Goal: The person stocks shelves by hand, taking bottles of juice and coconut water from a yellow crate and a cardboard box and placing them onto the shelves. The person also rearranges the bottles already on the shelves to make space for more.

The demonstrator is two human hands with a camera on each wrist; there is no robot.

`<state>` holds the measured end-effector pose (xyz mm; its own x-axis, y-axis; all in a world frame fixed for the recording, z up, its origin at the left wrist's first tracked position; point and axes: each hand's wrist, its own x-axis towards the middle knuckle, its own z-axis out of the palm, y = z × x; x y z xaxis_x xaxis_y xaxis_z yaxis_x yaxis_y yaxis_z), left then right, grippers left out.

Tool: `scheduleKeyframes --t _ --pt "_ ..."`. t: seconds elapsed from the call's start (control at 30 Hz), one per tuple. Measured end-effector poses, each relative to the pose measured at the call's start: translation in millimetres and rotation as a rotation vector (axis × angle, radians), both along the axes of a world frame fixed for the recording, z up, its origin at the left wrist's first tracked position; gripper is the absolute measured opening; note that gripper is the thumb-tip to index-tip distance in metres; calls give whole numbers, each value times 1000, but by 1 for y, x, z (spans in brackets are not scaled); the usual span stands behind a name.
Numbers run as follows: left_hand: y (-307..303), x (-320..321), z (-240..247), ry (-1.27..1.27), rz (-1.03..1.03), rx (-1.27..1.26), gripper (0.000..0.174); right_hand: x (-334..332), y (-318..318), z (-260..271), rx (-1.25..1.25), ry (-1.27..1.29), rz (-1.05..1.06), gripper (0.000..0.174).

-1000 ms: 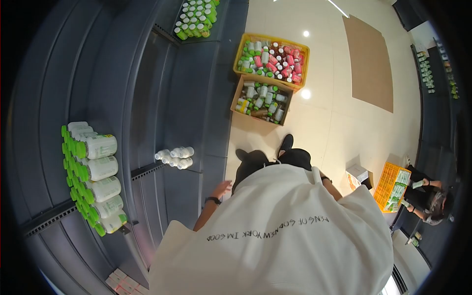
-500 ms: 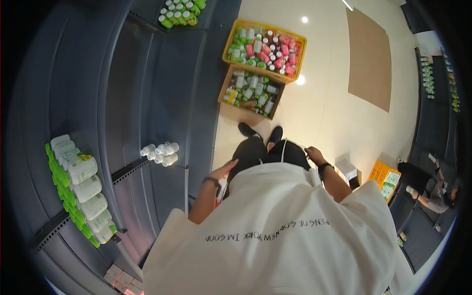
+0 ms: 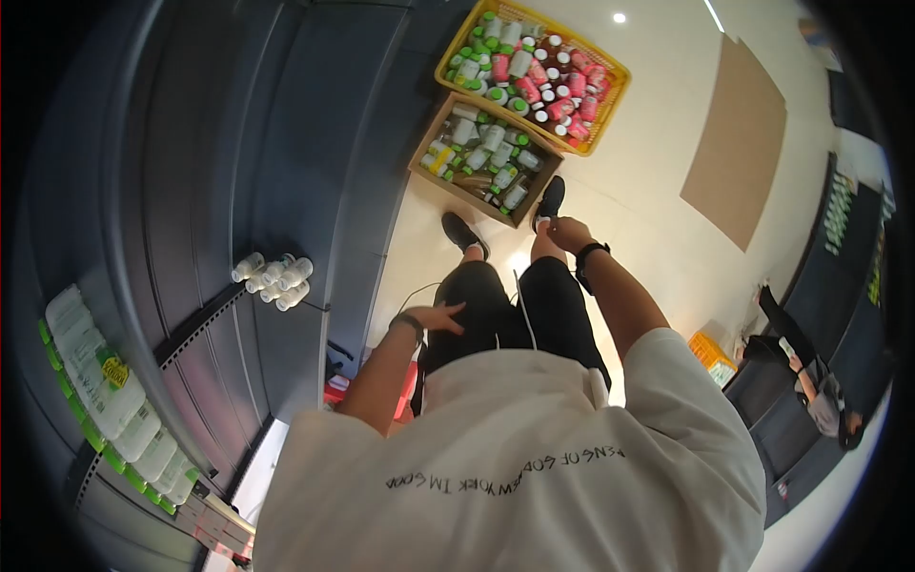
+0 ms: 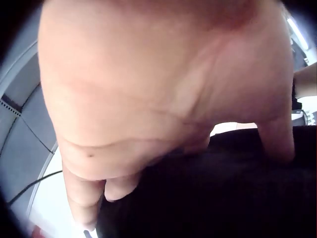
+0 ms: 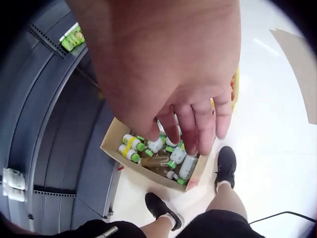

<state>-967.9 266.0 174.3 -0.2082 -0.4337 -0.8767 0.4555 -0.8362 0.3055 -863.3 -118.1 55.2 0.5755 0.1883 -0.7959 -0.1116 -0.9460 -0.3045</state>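
My left hand lies against the thigh of the black shorts, fingers spread and holding nothing. In the left wrist view its palm faces the dark cloth. My right hand reaches forward past the knee, its fingers loosely extended with nothing in them. In the right wrist view that hand overlaps an open cardboard box on the floor. White bottles with green caps lie jumbled inside, some partly hidden by the fingers.
Behind the cardboard box stands a yellow crate of green-capped and pink-labelled bottles. Dark shelves at left carry small white bottles and large green-capped jars. A flat cardboard sheet lies on the floor. Another person is at the right-hand shelves.
My right hand has come out from beside the body and stretched forward toward the cardboard box. The left hand has moved onto the thigh. The view has shifted, with the box now nearer the feet.
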Motion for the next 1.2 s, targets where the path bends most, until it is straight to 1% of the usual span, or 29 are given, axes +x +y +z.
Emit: scheduleKeyframes --t 0.03,0.07,0.1,0.17,0.2,0.3,0.33,0.4,0.43,0.47,0.5,0.6,0.7,0.73,0.8,0.83,0.87,0.9,0.93,0.97,1.0,1.03,1.1,1.13,1.17,1.2 --pt "-2 -10 -9 -3 3 -19 114 10 9 -26 29 101 94 37" --pt "-3 -22 -19 -5 5 -39 114 10 17 -50 14 33 177 32" --pt "-10 -36 -25 4 -19 -8 117 16 27 -60 4 55 217 31" --pt "-29 -46 -27 -1 -58 -36 121 39 48 -90 -20 88 270 30" --pt "-39 -48 -27 35 66 -57 126 43 56 -110 -26 47 336 27" --pt "-73 -35 -25 90 79 -29 131 55 62 -190 32 -67 616 24" --pt "-76 -36 -27 103 100 -10 132 59 61 -208 9 -130 672 22" --pt "-81 -46 -32 124 143 25 135 60 63 -251 -21 -112 713 21" --pt "-79 -52 -34 159 237 27 135 58 62 -280 -37 -103 729 20" --pt "-75 -61 -36 193 331 31 135 64 58 -311 -89 -204 680 18" --pt "-71 -67 -38 220 425 34 135 64 60 -327 -97 -174 697 20" --pt "-67 -85 -35 51 427 21 132 73 57 -361 -101 -70 760 29" --pt "-69 -66 -24 50 169 145 130 77 62 -378 -113 32 712 27" --pt "-64 -73 -26 80 247 124 130 68 58 -390 -53 -79 684 25" --pt "-50 -89 -32 120 399 73 130 57 62 -419 -107 -121 612 26" --pt "-48 -83 -37 137 384 77 130 58 68 -424 -134 -141 575 27" --pt "-43 -79 -37 164 368 84 130 56 74 -426 -131 -132 615 26" --pt "-41 -77 -31 203 353 92 129 51 79 -417 -127 -112 656 25" --pt "-42 -81 -33 144 291 71 129 48 81 -405 -130 -92 696 25" --pt "-38 -95 -31 97 306 52 129 53 80 -397 -143 -89 734 24" --pt "-35 -109 -34 29 322 29 128 53 83 -383 -145 -125 769 22" --pt "-31 -116 -39 -45 338 9 128 60 82 -365 -159 -186 759 22" --pt "-30 -108 -47 -24 249 -19 127 54 77 -316 -173 -285 744 22" --pt "-29 -107 -42 -10 207 -33 126 59 67 -287 -76 -226 662 21" --pt "-29 -104 -33 -12 175 -36 127 58 61 -254 -50 -201 487 31" --pt "-26 -94 -30 -33 136 -43 129 57 50 -235 -26 -197 306 44"
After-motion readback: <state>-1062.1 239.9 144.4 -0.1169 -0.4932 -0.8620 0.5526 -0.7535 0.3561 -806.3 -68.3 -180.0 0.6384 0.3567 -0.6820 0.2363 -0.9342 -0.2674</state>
